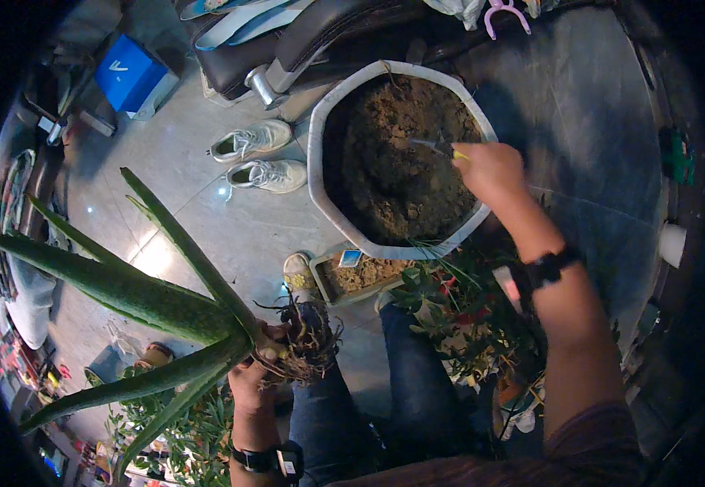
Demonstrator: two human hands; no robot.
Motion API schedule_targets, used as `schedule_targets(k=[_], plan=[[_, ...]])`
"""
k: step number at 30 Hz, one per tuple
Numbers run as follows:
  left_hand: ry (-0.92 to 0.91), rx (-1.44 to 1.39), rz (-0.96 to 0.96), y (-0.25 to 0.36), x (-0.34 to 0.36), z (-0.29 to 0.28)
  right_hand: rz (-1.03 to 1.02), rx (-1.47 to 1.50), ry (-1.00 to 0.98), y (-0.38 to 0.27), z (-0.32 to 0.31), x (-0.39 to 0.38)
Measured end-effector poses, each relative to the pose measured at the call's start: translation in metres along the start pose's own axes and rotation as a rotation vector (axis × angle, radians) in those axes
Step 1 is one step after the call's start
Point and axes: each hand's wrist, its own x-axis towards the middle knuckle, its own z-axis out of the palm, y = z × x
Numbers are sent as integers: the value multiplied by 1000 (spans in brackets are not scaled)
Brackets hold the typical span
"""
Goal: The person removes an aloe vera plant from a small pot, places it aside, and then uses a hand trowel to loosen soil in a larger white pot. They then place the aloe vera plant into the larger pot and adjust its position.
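My left hand (pixel 248 385) is closed around the base of a large aloe plant (pixel 166 304). Its thick green leaves fan out to the left, and its bare tangled roots (pixel 313 345) hang on the right, above my legs. Farther off stands a white-rimmed, many-sided pot (pixel 316 154) holding dark and brown soil (pixel 401 162). My right hand (pixel 494 174) reaches over the pot's right rim, closed on a small hand tool (pixel 427 145) with a grey metal head and a bit of yellow at the grip. The tool's head meets the soil; its exact shape is unclear.
A rectangular planter (pixel 360 280) of brown soil sits just below the pot, beside leafy plants (pixel 458 325). White sneakers (pixel 267 174) stand left of the pot. A dark chair (pixel 312 40), a blue box (pixel 131 77) and more foliage (pixel 182 430) surround the tiled floor.
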Motion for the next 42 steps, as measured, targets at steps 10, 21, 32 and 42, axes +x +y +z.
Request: schedule_targets(k=[10, 21, 32, 42], plan=[[-44, -74, 24, 6, 0, 7, -70, -62, -67, 1, 5, 23], [64, 3, -18, 0, 2, 14, 34, 26, -95, -13, 52, 23], [-7, -23, 9, -1, 6, 26, 12, 133, -180, -13, 66, -1], [-68, 18, 23, 0, 8, 21, -182, -112, -72, -1, -16, 28]])
